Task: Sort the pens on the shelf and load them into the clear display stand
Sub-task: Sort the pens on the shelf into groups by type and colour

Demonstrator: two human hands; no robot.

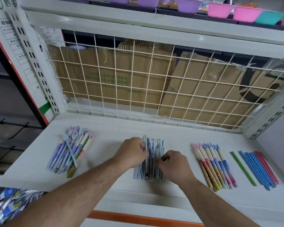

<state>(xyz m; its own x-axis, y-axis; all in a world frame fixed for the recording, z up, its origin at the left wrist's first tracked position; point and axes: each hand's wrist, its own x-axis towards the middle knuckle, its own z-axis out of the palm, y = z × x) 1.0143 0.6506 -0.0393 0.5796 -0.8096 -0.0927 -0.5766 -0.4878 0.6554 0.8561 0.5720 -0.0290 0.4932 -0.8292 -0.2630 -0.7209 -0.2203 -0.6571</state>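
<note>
While both bare arms reach in over the near edge of the white shelf (115,128), the left hand (132,152) curls its fingers round the far left side of the blue-grey pens (156,144), a row lying side by side in the middle of the shelf. The right hand (174,166) pinches pens in the same row between thumb and fingers, a little nearer and to the right. The two hands are close together but do not touch. Well to the left lies a loose pile of pastel pens (70,153), purple, blue and pink, crossed over one another. To the right of the hands a neat row of red, yellow and blue pens (213,166) lies with its caps at the far end. Further right lie a single green refill (243,168), then blue refills (257,171) and pink refills (267,167) side by side. Behind the shelf a white wire grid (138,71) stands in front of flattened cardboard (121,76). Purple, pink and teal bowls (218,9) sit on the level above.
</note>
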